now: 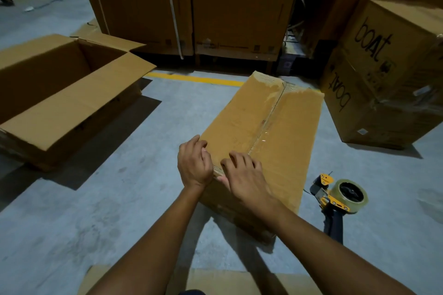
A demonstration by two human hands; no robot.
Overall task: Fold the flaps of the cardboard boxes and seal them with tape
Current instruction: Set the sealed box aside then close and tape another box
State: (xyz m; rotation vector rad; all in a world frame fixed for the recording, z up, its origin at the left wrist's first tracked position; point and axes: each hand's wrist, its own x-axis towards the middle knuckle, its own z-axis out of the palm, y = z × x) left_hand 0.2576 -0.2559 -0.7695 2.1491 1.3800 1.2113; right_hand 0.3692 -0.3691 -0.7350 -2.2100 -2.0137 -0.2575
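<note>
A closed cardboard box (282,127) lies on the floor in front of me, with clear tape (268,124) running along its centre seam. My left hand (194,163) rests on the box's near left corner, fingers bent over the edge. My right hand (242,175) presses on the near end of the seam, fingers spread on the top and thumb against the near face. A yellow tape dispenser (340,199) with a clear roll lies on the floor to the right of the box. A second box (60,93) stands at the left with its flaps open.
Tall cartons (191,7) stand at the back behind a yellow floor line (191,78). Stacked printed boxes (383,74) are at the right. A flat cardboard sheet (215,280) lies at the bottom edge near me. Grey concrete floor (119,187) surrounds the boxes.
</note>
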